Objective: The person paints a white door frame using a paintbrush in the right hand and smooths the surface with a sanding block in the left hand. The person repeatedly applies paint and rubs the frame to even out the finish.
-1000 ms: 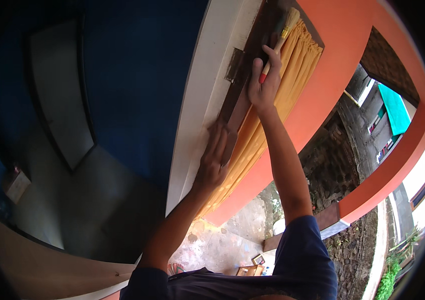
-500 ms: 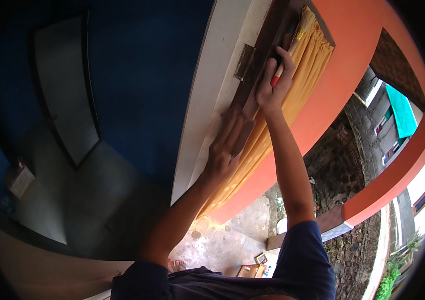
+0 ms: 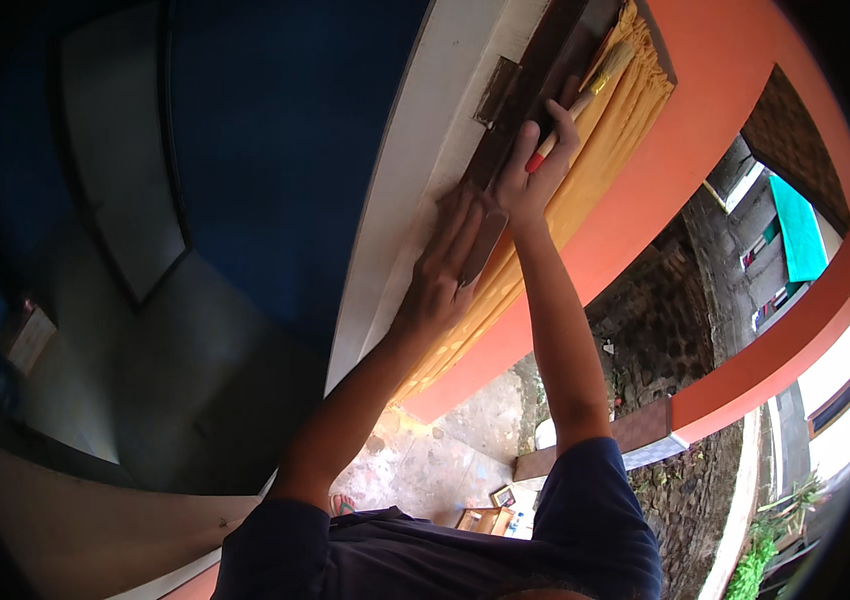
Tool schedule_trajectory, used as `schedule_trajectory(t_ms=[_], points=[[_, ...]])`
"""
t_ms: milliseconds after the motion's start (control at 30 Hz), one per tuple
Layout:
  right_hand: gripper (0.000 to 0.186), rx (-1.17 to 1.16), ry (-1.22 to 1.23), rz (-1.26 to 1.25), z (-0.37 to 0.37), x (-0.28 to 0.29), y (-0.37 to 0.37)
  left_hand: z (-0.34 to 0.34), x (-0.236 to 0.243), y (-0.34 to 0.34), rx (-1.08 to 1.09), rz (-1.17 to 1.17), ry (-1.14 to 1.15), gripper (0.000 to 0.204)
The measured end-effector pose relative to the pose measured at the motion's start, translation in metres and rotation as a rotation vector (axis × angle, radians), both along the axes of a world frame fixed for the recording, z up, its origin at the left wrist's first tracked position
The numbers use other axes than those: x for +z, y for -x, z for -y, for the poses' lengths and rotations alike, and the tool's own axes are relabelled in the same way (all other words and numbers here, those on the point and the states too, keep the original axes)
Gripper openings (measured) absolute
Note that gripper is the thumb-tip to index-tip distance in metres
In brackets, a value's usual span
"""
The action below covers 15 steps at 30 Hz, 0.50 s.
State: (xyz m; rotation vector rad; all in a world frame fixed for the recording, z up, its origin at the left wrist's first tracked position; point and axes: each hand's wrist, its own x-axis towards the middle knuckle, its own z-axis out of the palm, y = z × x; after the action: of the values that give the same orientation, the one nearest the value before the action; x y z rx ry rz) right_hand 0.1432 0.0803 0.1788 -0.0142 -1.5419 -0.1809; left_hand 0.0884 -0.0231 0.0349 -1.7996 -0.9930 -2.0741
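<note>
My left hand point(image 3: 442, 260) is pressed against the edge of the dark brown frame point(image 3: 505, 145), its fingers stretched up along it. A flat brown piece point(image 3: 483, 246) shows at its fingers, seemingly held; its kind I cannot make out. Just above, my right hand point(image 3: 537, 165) rests against the same frame. It holds a paintbrush point(image 3: 570, 118) with a pale, red-tipped handle and a yellow band, bristles pointing up and away. Fingers partly cover the handle. A gathered yellow curtain point(image 3: 600, 165) hangs right behind the brush and right hand.
A metal hinge plate point(image 3: 498, 92) sits on the white frame strip point(image 3: 425, 110) to the left. Beyond is a dark blue room point(image 3: 285, 150). An orange wall point(image 3: 685, 150) stands at right. On the floor below are a wooden box point(image 3: 485, 520) and a small framed item point(image 3: 503, 496).
The view has shifted a little. My right hand, with the paintbrush, has come lower along the frame, closer to my left hand. The left stays pressed on the frame.
</note>
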Motion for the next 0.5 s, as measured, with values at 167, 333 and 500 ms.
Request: schedule_trajectory(t_ms=[167, 333, 500], points=[[0.036, -0.044, 0.108, 0.090, -0.005, -0.055, -0.011, 0.025, -0.145, -0.020, 0.149, -0.041, 0.163, 0.048], [0.040, 0.063, 0.078, 0.046, -0.007, -0.063, -0.005, 0.015, -0.065, -0.013, 0.103, -0.010, 0.067, 0.049], [0.043, 0.185, 0.183, 0.016, -0.024, -0.078, -0.004, 0.002, 0.041, -0.001, 0.022, -0.020, -0.105, 0.046]])
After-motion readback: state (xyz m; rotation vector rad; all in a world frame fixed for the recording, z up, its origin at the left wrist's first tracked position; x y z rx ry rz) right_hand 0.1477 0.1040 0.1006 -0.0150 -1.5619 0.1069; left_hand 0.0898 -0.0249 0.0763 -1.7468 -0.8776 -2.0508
